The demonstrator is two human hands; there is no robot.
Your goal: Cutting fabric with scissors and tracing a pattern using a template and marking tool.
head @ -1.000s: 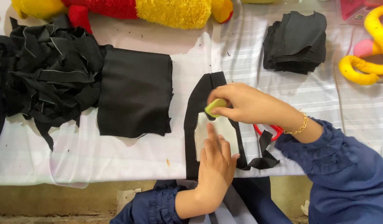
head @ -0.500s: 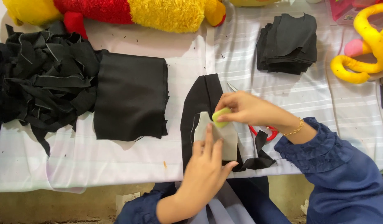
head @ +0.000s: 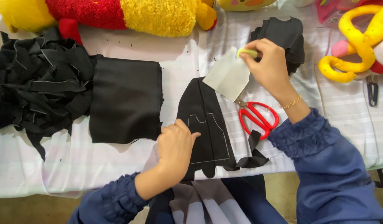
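Right hand (head: 268, 66) with pattern card (head: 228, 76)

The plush toy (head: 116, 16) was cut off by the top edge; the left hand (head: 174, 145) covered part of the black fabric (head: 206, 124).

Bright, even overhead light, soft faint shadows just below the folded black cloth (head: 126, 101) on the white bench (head: 75, 166), black fabrics nearly detail-free, no glare, slight motion blur above the cloth, mostly sharp focus, mild edge distortion
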